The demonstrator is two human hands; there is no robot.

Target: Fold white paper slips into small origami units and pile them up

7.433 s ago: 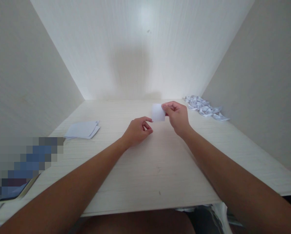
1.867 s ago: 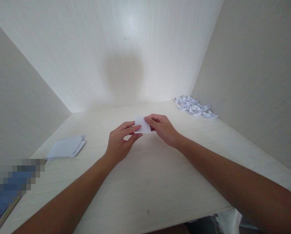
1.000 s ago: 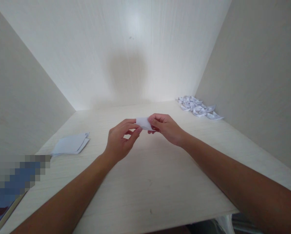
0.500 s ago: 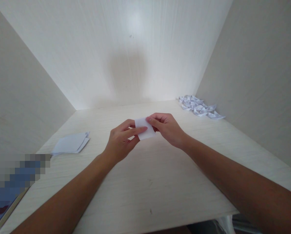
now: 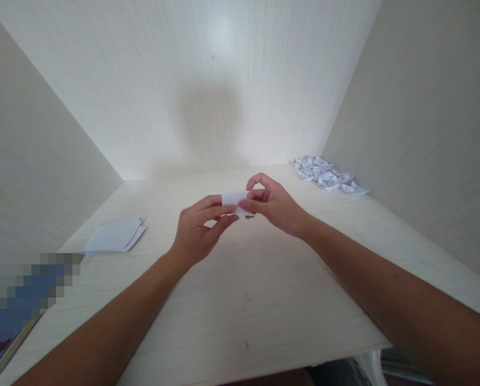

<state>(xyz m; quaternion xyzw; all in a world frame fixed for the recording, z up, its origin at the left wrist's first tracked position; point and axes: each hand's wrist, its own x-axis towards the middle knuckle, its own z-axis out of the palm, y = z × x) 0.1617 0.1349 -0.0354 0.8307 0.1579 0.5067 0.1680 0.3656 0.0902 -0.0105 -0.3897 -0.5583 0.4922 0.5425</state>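
A small white piece of paper (image 5: 232,199) is held between both hands above the middle of the table. My left hand (image 5: 201,225) grips its left side, with fingers in front of and behind it. On the right, my right hand (image 5: 274,206) pinches the sheet between thumb and fingers, its index finger raised and bent above the top edge. The paper looks folded into a low, wide strip. Fingers hide its lower edge and right end.
A stack of white paper sheets (image 5: 113,236) lies at the left of the pale table (image 5: 207,332). Several folded white paper pieces (image 5: 322,172) are heaped at the back right, against the side wall (image 5: 428,139). A pale back wall (image 5: 264,118) closes off the far side.
The paper in my hands now shows as a lower strip than before. My right index finger has lifted off it, and my left thumb has shifted right along its lower edge.
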